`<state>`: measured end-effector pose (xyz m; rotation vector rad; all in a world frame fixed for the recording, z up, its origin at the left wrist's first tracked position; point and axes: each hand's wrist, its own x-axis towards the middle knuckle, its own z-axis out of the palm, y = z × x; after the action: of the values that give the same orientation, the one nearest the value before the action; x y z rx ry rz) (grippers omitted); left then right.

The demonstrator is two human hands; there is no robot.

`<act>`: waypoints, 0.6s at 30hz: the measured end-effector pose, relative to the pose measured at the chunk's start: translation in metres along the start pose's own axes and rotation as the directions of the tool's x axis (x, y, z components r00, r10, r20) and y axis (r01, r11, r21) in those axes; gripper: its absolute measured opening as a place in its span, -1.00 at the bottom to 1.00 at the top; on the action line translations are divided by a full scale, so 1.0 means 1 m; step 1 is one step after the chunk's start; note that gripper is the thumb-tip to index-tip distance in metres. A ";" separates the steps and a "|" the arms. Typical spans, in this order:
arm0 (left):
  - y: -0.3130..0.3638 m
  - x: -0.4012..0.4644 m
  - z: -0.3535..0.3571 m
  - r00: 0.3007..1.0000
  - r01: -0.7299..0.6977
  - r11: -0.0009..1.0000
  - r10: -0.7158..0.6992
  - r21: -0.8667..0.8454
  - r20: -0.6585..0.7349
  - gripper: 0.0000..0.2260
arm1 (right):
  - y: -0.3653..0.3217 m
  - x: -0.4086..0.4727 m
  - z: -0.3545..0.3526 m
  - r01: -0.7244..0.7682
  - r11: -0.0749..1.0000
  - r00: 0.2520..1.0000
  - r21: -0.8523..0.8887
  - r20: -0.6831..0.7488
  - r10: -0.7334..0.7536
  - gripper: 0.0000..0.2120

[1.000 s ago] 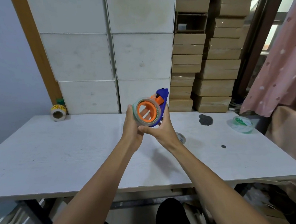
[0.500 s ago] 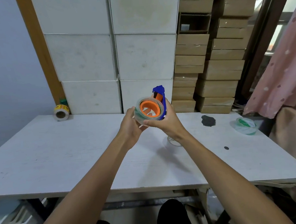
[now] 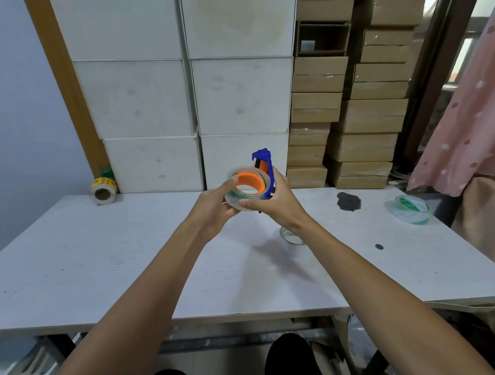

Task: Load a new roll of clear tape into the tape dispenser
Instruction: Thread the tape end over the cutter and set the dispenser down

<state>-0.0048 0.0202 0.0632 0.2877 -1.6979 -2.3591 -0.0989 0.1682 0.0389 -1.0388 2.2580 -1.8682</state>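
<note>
I hold a blue tape dispenser [image 3: 263, 161] with an orange hub [image 3: 250, 182] up above the white table [image 3: 99, 271]. A roll of clear tape [image 3: 240, 201] with green print sits around the orange hub. My right hand [image 3: 274, 206] grips the dispenser and the roll's lower edge from the right. My left hand [image 3: 215, 210] holds the roll from the left, with a finger on its rim. The dispenser's lower part is hidden behind my hands.
A spent clear tape core [image 3: 292, 237] lies on the table under my right wrist. Another clear roll with green print [image 3: 412, 212] lies far right. A yellow label roll [image 3: 103, 191] stands back left. White and brown boxes [image 3: 243, 97] are stacked behind. A pink curtain [image 3: 476, 118] hangs right.
The dispenser and roll have tilted so the hub's face points more upward. Both hands stayed on them and rose slightly.
</note>
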 end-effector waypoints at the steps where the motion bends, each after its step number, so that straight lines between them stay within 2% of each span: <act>1: 0.000 0.001 0.000 1.000 -0.004 1.000 0.004 0.000 -0.008 -0.60 | 0.001 0.000 0.000 -0.001 1.000 1.000 -0.003 -0.005 0.001 -0.15; 4: -0.002 0.003 -0.001 0.999 -0.028 1.000 0.028 0.007 -0.031 -0.54 | 0.000 0.000 -0.001 -0.002 1.000 1.000 -0.008 -0.020 0.002 -0.16; 7: -0.005 0.004 -0.001 0.993 -0.030 0.999 0.032 0.018 -0.110 -0.47 | 0.002 -0.001 -0.001 -0.004 1.000 1.000 -0.023 -0.025 0.003 -0.09; 9: -0.007 0.006 -0.001 0.990 -0.034 0.998 0.041 0.051 -0.138 -0.52 | 0.004 -0.001 0.000 -0.004 1.000 1.000 -0.030 -0.023 0.003 -0.05; 18: -0.013 0.011 -0.010 0.993 -0.065 0.995 0.072 0.073 -0.098 -0.63 | 0.014 0.005 0.002 -0.035 0.999 0.999 -0.015 -0.037 0.035 -0.01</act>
<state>-0.0133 0.0123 0.0477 0.3480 -1.7171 -2.2022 -0.1080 0.1649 0.0280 -0.9687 2.2986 -1.8743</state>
